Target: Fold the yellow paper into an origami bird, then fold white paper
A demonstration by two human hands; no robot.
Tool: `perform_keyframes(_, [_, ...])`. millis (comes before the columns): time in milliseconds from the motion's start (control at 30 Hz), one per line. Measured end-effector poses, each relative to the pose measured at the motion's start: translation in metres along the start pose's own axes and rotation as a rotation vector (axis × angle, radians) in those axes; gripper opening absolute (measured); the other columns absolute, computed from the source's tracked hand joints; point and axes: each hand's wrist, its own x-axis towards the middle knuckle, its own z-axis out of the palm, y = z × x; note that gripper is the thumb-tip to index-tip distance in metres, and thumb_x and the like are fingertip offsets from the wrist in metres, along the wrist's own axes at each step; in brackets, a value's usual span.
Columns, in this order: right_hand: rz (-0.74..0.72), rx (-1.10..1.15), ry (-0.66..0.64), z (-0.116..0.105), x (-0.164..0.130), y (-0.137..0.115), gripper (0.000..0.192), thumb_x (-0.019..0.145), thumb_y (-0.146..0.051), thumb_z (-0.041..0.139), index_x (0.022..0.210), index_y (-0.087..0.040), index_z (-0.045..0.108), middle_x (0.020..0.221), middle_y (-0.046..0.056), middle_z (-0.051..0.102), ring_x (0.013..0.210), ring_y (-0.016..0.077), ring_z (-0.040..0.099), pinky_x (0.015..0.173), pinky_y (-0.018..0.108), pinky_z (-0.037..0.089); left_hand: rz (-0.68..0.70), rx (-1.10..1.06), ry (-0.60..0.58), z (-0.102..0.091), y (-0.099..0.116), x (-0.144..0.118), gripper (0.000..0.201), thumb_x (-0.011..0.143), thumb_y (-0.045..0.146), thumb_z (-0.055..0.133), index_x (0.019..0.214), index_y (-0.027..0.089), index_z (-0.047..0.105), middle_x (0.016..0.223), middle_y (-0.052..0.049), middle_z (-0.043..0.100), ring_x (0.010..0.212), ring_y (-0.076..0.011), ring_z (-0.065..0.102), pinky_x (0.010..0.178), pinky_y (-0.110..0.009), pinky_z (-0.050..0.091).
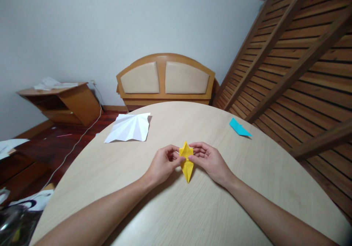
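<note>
Between both hands, yellow folded paper points lengthwise toward the person.

We are looking at a bright yellow folded paper, plain and unpatterned, standing out against the pale beige table, whose surface is showing a faint, fine wood grain. A white creased sheet is showing fanned fold lines radiating like rays, and a small turquoise paper piece is glowing at the table's far side. Behind, we are seeing a honey-brown headboard framing two cream panels, an orange-brown low cabinet, a slatted frame striping the right in warm brown, dark reddish-brown flooring and a pale grey-blue wall.
</note>
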Motion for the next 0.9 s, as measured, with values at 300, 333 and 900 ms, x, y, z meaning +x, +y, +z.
perform_keyframes(300, [-0.185, -0.1, 0.007, -0.001, -0.006, -0.008, 0.017, 0.081, -0.036, 0.075, 0.084, -0.021, 0.067, 0.099, 0.007, 0.074, 0.09, 0.0199, 0.07, 0.084, 0.035, 0.057, 0.051, -0.001, 0.094, -0.004, 0.002, 0.0, 0.034, 0.076, 0.037, 0.082, 0.094, 0.012, 0.068, 0.069, -0.003, 0.07, 0.063, -0.0147, 0.063, 0.062, -0.027, 0.05])
perform_keyframes(333, [-0.196, -0.124, 0.012, -0.001, -0.006, -0.008, 0.016, 0.081, -0.035, 0.075, 0.084, -0.021, 0.068, 0.1, 0.007, 0.074, 0.091, 0.0206, 0.07, 0.085, 0.036, 0.057, 0.055, -0.008, 0.094, -0.004, 0.003, 0.0, 0.034, 0.076, 0.037, 0.081, 0.095, 0.012, 0.068, 0.069, -0.004, 0.07, 0.063, -0.0148, 0.064, 0.062, -0.027, 0.05])
perform_keyframes(900, [-0.543, -0.575, 0.004, -0.011, -0.006, -0.011, 0.004, 0.092, -0.025, 0.066, 0.088, -0.026, 0.067, 0.099, 0.005, 0.072, 0.097, 0.023, 0.067, 0.088, 0.04, 0.052, 0.205, 0.124, 0.109, -0.008, 0.002, -0.005, 0.016, 0.078, 0.028, 0.075, 0.085, 0.015, 0.069, 0.082, -0.005, 0.073, 0.075, -0.0162, 0.07, 0.073, -0.028, 0.056])
